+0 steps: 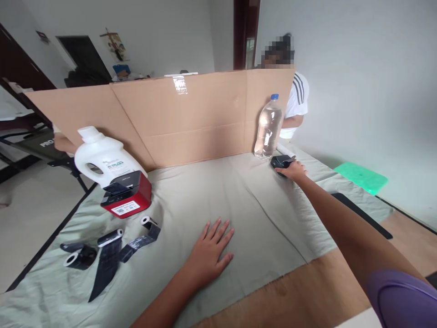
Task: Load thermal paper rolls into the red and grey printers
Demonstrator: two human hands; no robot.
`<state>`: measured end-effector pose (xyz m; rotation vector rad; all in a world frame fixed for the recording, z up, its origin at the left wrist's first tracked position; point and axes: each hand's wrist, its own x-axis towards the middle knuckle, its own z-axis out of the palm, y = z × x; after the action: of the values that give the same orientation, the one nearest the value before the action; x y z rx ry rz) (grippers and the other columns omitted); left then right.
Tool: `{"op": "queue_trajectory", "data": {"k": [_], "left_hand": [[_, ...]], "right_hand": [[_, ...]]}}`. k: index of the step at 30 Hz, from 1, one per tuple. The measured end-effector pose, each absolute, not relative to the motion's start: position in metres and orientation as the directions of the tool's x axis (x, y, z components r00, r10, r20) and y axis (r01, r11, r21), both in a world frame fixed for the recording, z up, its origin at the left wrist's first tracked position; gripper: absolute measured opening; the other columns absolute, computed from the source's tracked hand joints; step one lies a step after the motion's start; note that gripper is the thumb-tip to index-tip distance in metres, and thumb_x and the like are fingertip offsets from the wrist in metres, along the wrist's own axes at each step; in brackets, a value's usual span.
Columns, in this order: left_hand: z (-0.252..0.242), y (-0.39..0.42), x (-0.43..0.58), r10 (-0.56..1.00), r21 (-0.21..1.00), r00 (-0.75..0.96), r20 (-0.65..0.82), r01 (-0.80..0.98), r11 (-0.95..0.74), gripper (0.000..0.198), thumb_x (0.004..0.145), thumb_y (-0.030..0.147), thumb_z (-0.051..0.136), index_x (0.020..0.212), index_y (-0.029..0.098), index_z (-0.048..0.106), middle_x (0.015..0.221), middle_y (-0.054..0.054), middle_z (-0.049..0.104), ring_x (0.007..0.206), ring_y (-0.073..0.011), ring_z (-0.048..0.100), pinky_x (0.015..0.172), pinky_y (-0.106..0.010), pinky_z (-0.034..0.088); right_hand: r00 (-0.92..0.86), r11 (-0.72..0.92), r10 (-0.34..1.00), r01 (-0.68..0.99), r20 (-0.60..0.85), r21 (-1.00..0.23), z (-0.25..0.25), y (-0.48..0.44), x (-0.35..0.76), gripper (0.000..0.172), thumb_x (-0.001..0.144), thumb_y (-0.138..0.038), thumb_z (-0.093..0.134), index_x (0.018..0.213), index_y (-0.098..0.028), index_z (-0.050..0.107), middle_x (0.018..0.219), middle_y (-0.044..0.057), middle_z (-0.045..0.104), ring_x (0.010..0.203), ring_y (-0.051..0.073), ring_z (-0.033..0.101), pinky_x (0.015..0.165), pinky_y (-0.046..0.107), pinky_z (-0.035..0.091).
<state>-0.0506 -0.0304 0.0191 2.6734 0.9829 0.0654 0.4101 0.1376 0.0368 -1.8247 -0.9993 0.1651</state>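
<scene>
My left hand (209, 254) lies flat on the pale cloth (191, 200) with its fingers spread, holding nothing. My right arm reaches far to the right, and my right hand (292, 170) is closed over a small black device (280, 161) that sits on the cloth beside a clear water bottle (268, 127) with a blue cap. To the left stands a red and black label printer (126, 195). In front of it lie several black ribbon rolls (109, 248), partly unwound.
A white jug (102, 157) stands behind the printer. A cardboard wall (177, 116) closes off the back of the table, with another person (296, 102) seated behind its right end. A green tray (361, 177) lies on the floor at right.
</scene>
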Motion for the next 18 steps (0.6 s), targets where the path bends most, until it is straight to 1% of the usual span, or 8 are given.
{"op": "queue_trajectory", "data": {"k": [2,3,5,7,11,14,16,18], "left_hand": [[0.02,-0.03,-0.049,0.642,0.287,0.764,-0.066,0.631,-0.721,0.064,0.101,0.057,0.032,0.16,0.035,0.017,0.167,0.001,0.01,0.155,-0.0283,0.009,0.126,-0.055,0.008],[0.02,-0.03,-0.049,0.643,0.289,0.762,-0.07,0.633,-0.718,0.064,0.101,0.057,0.032,0.16,0.035,0.018,0.167,0.001,0.01,0.155,-0.0283,0.009,0.126,-0.055,0.008],[0.02,-0.03,-0.048,0.646,0.3,0.76,-0.071,0.634,-0.713,0.063,0.101,0.057,0.031,0.159,0.034,0.019,0.167,0.001,0.01,0.155,-0.0283,0.009,0.126,-0.055,0.007],[0.019,-0.03,-0.048,0.648,0.313,0.759,-0.058,0.63,-0.71,0.063,0.101,0.058,0.03,0.159,0.034,0.021,0.167,0.001,0.011,0.155,-0.0284,0.009,0.126,-0.055,0.007],[0.017,-0.031,-0.05,0.637,0.316,0.771,-0.022,0.609,-0.727,0.063,0.101,0.056,0.032,0.158,0.032,0.025,0.167,-0.002,0.015,0.155,-0.0286,0.01,0.125,-0.055,0.007],[0.017,-0.032,-0.05,0.646,0.323,0.763,0.015,0.608,-0.726,0.061,0.1,0.053,0.038,0.156,0.03,0.031,0.166,-0.004,0.021,0.155,-0.029,0.014,0.125,-0.056,0.01],[0.019,-0.033,-0.052,0.65,0.355,0.757,0.07,0.59,-0.725,0.059,0.098,0.047,0.045,0.153,0.027,0.04,0.163,-0.005,0.031,0.153,-0.03,0.02,0.124,-0.057,0.013],[0.02,-0.032,-0.056,0.628,0.439,0.766,0.135,0.522,-0.731,0.048,0.096,0.039,0.048,0.141,0.024,0.055,0.152,-0.007,0.05,0.146,-0.0285,0.036,0.122,-0.052,0.023]], "right_hand": [[0.704,-0.325,0.672,0.561,0.232,-0.761,0.042,0.142,0.401,0.058,0.056,-0.039,0.084,0.1,-0.009,0.062,0.13,0.037,0.049,0.14,0.053,0.027,0.107,0.065,0.026],[0.728,-0.409,0.655,0.568,0.203,-0.715,0.045,0.141,0.393,0.064,0.056,-0.038,0.085,0.107,-0.007,0.061,0.132,0.038,0.047,0.138,0.052,0.029,0.108,0.063,0.026],[0.727,-0.463,0.653,0.604,0.211,-0.649,0.049,0.133,0.372,0.081,0.055,-0.041,0.086,0.12,-0.003,0.055,0.135,0.04,0.044,0.135,0.05,0.034,0.107,0.06,0.026],[0.697,-0.451,0.677,0.648,0.239,-0.614,0.051,0.12,0.339,0.091,0.054,-0.046,0.086,0.125,-0.001,0.051,0.133,0.039,0.046,0.131,0.048,0.039,0.105,0.057,0.03],[0.54,-0.37,0.805,0.781,0.246,-0.503,0.056,0.088,0.24,0.079,0.064,-0.055,0.077,0.12,-0.004,0.052,0.122,0.028,0.056,0.119,0.043,0.05,0.098,0.052,0.04],[0.456,-0.297,0.85,0.828,0.264,-0.476,0.061,0.067,0.158,0.076,0.067,-0.051,0.073,0.123,-0.005,0.051,0.119,0.024,0.056,0.117,0.04,0.05,0.099,0.048,0.04],[0.448,-0.268,0.847,0.825,0.285,-0.498,0.063,0.057,0.113,0.076,0.067,-0.048,0.072,0.125,-0.004,0.05,0.119,0.024,0.056,0.117,0.04,0.049,0.099,0.046,0.038],[0.447,-0.252,0.845,0.817,0.294,-0.519,0.061,0.049,0.081,0.075,0.069,-0.046,0.071,0.127,-0.003,0.049,0.12,0.025,0.055,0.116,0.039,0.048,0.099,0.046,0.037]]}}
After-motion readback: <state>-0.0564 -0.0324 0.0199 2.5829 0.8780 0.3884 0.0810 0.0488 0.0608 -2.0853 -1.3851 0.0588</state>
